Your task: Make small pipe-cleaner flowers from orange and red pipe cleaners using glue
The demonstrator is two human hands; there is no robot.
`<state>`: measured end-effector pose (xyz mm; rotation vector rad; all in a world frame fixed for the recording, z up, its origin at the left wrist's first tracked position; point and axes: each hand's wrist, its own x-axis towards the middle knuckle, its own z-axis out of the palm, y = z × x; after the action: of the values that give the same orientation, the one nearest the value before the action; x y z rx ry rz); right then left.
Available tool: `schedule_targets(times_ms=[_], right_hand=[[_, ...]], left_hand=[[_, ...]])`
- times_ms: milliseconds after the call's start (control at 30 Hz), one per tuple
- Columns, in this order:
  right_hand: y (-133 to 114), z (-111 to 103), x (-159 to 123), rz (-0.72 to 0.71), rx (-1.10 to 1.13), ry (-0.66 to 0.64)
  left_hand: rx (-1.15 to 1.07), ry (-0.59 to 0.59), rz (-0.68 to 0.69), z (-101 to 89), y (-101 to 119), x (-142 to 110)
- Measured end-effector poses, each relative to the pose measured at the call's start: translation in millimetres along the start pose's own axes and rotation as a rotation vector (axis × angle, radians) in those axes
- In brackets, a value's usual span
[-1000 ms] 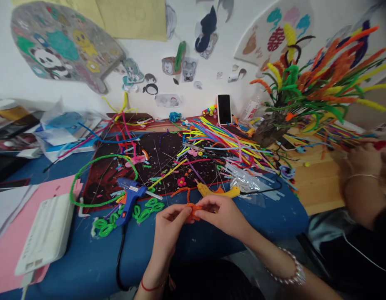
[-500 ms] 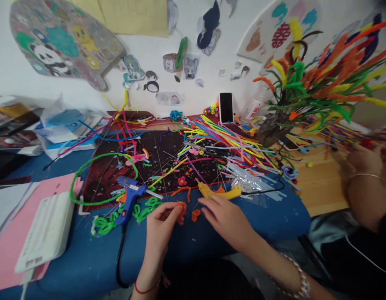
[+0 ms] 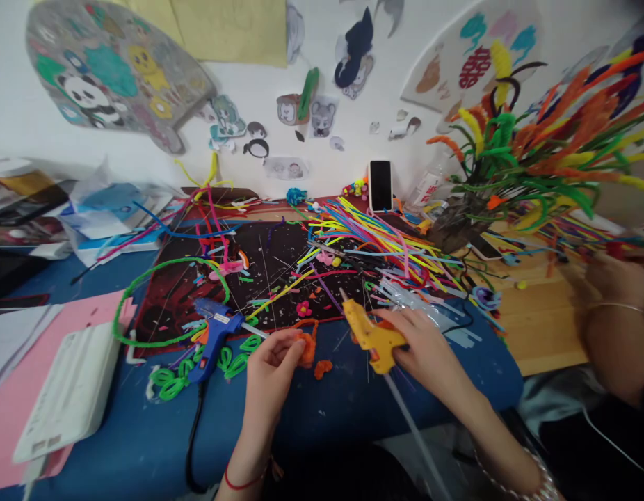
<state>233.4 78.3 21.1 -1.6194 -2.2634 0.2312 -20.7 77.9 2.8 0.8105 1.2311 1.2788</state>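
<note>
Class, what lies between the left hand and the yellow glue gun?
In the head view, a small orange piece, loose on the blue cover.

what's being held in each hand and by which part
The left hand pinches the orange piece at its left edge. The right hand holds the yellow glue gun by its handle.

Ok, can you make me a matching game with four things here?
1. Yellow glue gun
2. Blue glue gun
3. White box
4. Panda picture

A. On pink paper
B. Held in the right hand
C. On the wall
D. Lying by green loops

Right pairs: 1-B, 2-D, 3-A, 4-C
</note>
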Motion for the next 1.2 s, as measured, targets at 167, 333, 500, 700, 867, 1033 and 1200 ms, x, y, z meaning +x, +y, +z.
schedule_targets(times_ms=[167,333,500,700,867,1033,1200], right_hand=[[1,-19,1,0.026,0.391,0.148],[2,-16,5,0.161,0.626,0.163],[0,0,13,0.244,0.774,0.167],[-16,16,26,0.156,0.675,0.276],[-23,24,29,0.181,0.552,0.301],[-23,29,32,0.147,0.484,0.317],[-21,34,32,0.151,0.482,0.287]], left_hand=[[-0.057,-0.016,0.019,11.8,5,3],[-0.059,-0.023,0.072,26.8,10,5],[0.003,0.027,0.095,34.8,13,8],[0.021,0.101,0.106,37.1,9,10],[-0.009,0.130,0.089,37.8,6,12],[-0.008,0.166,0.107,38.6,7,12],[-0.018,0.161,0.109,38.5,6,13]])
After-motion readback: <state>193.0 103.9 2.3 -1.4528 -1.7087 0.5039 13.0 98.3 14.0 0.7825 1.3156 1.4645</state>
